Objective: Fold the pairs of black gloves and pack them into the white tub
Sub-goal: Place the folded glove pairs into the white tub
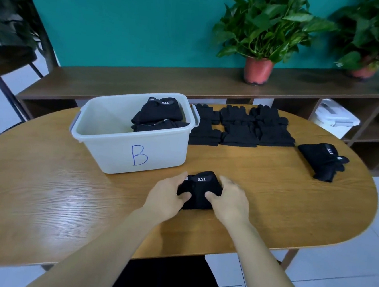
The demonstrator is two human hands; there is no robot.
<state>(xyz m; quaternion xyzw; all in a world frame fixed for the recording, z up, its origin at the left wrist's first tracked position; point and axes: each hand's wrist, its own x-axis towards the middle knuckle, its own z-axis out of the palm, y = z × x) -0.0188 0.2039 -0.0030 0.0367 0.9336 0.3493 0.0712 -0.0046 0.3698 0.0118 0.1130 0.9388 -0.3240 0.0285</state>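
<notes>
We grip the folded glove bundle (pixel 199 189) between our left hand (pixel 167 195) and right hand (pixel 228 198). The white tub (pixel 164 156) sits just beyond, far-left, nearer our left hand.

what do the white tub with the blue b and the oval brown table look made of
The white tub with the blue B looks like moulded plastic: smooth, semi-matte, slightly translucent, with a rolled rim. The oval brown table shows wood grain under a glossy coat that reflects light; solid wood or veneer cannot be told.
</notes>
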